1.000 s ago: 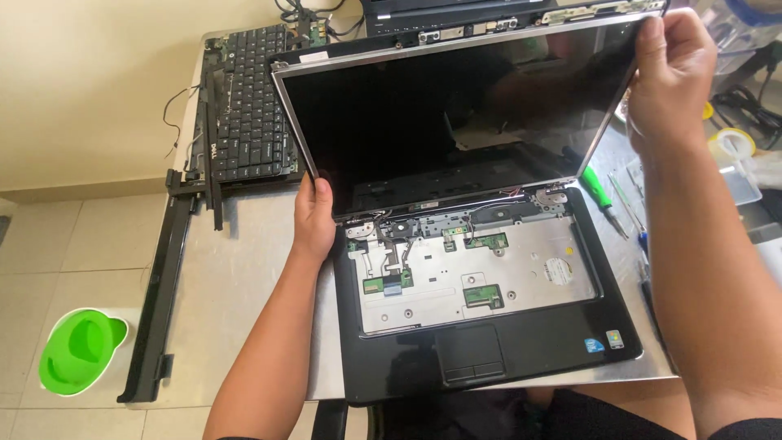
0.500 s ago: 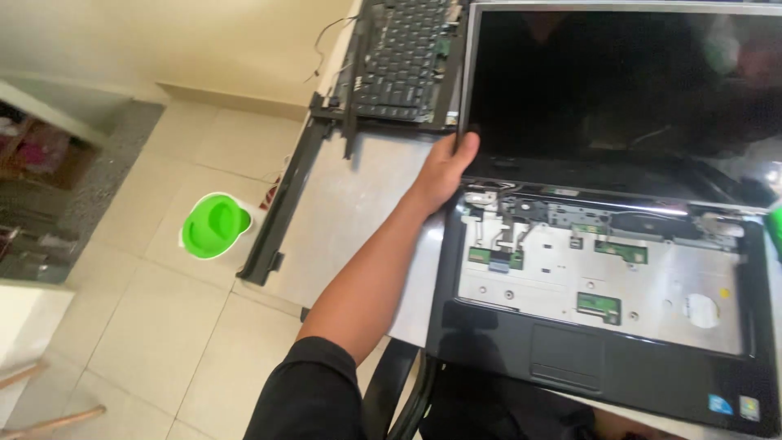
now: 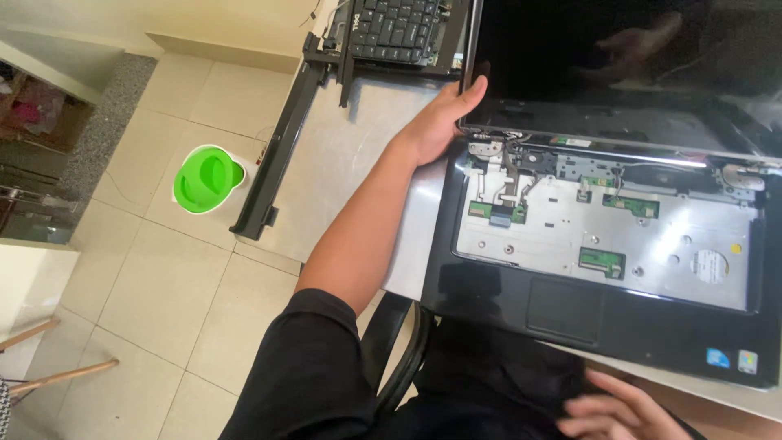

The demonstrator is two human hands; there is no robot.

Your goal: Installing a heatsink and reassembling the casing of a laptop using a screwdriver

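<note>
A black laptop (image 3: 619, 244) is seen lying open on a pale table (image 3: 358, 155), its front edge overhanging toward the person's lap. The keyboard has been taken out: a bare metal deck (image 3: 652, 244) with small green circuit boards (image 3: 601, 261) and ribbon cables (image 3: 497, 195) is exposed. The touchpad (image 3: 564, 308) remains in the black palm rest.

The dark screen (image 3: 619, 57) is tilted back; a faint reflection of a hand is seen in it. The left hand (image 3: 436, 122) is placed at the screen's lower left corner, near the hinge; the thumb is laid against the bezel edge and the other fingers are tucked behind or beneath it. The lid is thus gripped at that corner, though the hidden fingers cannot be fully judged.

The right hand (image 3: 615, 411) is seen at the bottom edge of the frame, below the laptop's front, over dark clothing. Its fingers are extended and loose; nothing is held by it.

A detached keyboard (image 3: 399, 28) is lying at the table's far left, just beside the screen. A long black strip (image 3: 281, 143) is leaned along the table's left edge, reaching down to the tiled floor (image 3: 163, 277). A green and white pot (image 3: 208, 179) is standing on the floor, near the strip's lower end. Wooden legs (image 3: 57, 354) are seen at lower left.
</note>
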